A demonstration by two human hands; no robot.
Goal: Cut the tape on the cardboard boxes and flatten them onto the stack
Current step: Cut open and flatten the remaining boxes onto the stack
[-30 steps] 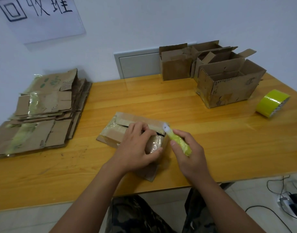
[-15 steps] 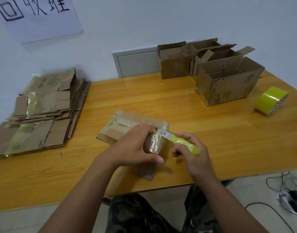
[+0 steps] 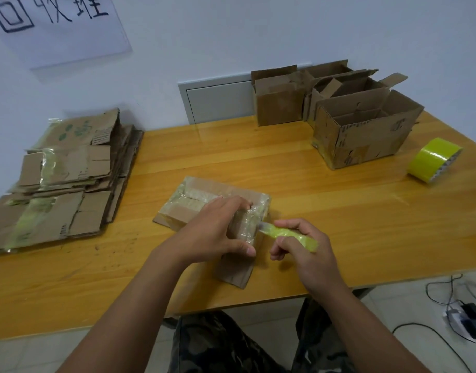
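1. The taped cardboard box [image 3: 204, 208] lies on its side near the middle of the wooden table [image 3: 325, 211], close to the near edge, with clear tape shining over its right end and one loose flap reaching toward the person.
2. The yellow-green utility knife [image 3: 290, 234] now has its blade tip against the taped right end of the box; a second ago the knife was raised above that corner, pointing up and away, so it has swung down and levelled out.
3. The right hand [image 3: 299, 251] is curled round the knife handle in a firm grip, just right of the box.
4. The left hand [image 3: 218, 232] grips the box's right end from above, fingers wrapped over the top and thumb along the near side; it has shifted only slightly over the last second.
5. Judged from this, the cut on this box's tape is just starting, and flattening has not yet begun.
6. The thumb lies close to the blade's likely path, which is a risk.
7. The stack of flattened cardboard [image 3: 61, 184] sits at the far left of the table, well apart.
8. Several open boxes [image 3: 360, 130] stand at the far right, with a roll of yellow-green tape [image 3: 433, 160] beside them.
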